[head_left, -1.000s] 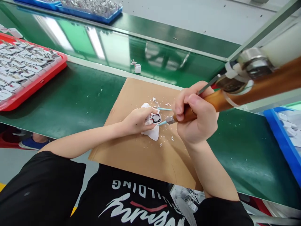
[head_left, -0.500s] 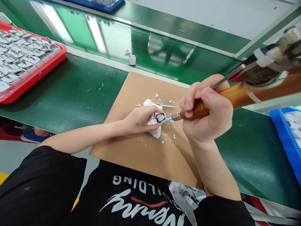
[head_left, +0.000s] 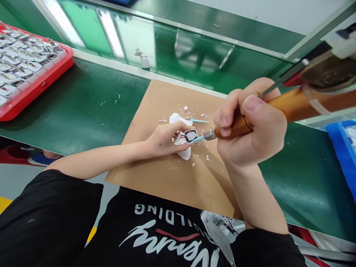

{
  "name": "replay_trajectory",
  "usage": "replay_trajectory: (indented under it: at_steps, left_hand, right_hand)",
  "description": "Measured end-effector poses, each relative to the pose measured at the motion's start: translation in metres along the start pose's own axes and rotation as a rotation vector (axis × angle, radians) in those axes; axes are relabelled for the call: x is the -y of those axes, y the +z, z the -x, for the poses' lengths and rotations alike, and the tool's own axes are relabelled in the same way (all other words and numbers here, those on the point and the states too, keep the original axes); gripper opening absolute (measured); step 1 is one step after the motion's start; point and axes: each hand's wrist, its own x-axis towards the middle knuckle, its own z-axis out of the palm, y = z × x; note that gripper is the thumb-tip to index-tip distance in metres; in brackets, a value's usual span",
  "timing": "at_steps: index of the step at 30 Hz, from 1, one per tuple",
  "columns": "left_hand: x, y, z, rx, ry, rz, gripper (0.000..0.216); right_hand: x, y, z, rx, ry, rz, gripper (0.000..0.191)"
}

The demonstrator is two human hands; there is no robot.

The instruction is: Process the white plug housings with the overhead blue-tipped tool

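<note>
My left hand [head_left: 167, 139] pinches a small white plastic casing [head_left: 191, 135] between thumb and fingers; red and black wires and a dark-edged grey piece show in its open top. In my right hand [head_left: 253, 122] is an orange-barrelled glue dispensing gun [head_left: 294, 104], fingers wrapped round the barrel and a thin lever. Its pale blue needle tip [head_left: 198, 139] reaches the casing's near rim. Under the casing lies a crumpled white paper [head_left: 185, 154], and a loose pale blue tip [head_left: 199, 121] rests just beyond. White scraps [head_left: 185, 108] are scattered around on the cardboard [head_left: 155, 170].
A red tray [head_left: 63, 61] full of white casings with metal plug pins stands at the left. One white casing with a plug [head_left: 145, 61] sits at the back ledge. At the right edge is a blue bin [head_left: 340, 155] with white parts. A metal post [head_left: 319, 29] rises at the back right.
My right hand and the tool have shifted slightly right in the picture, with the tip still at the casing. The view has moved a little; the left hand keeps its hold.
</note>
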Motion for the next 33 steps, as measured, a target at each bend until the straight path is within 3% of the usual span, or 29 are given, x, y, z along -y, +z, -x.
replay_trajectory:
  at_steps: [10,17,27,33]
  left_hand:
    - [0.0009,-0.0002,0.0000,0.009,-0.003,-0.041,0.036]
    - [-0.0015,-0.0021,-0.0017,0.028,0.012,-0.045,0.033]
    - [-0.0031,-0.0025,-0.0064,-0.034,0.208,-0.148,0.032]
    - [0.0006,-0.0018,-0.0054,-0.040,0.231,-0.195,0.030]
  right_hand:
    - [0.0002,0.0020,0.0003,0.021,-0.006,-0.046,0.025]
    - [0.0007,0.0020,0.0016,-0.009,0.001,0.096,0.031]
    - [0.0000,0.0028,-0.0006,-0.022,-0.027,0.072,0.024]
    - [-0.0023,0.0013,-0.0016,-0.004,-0.070,-0.010,0.024]
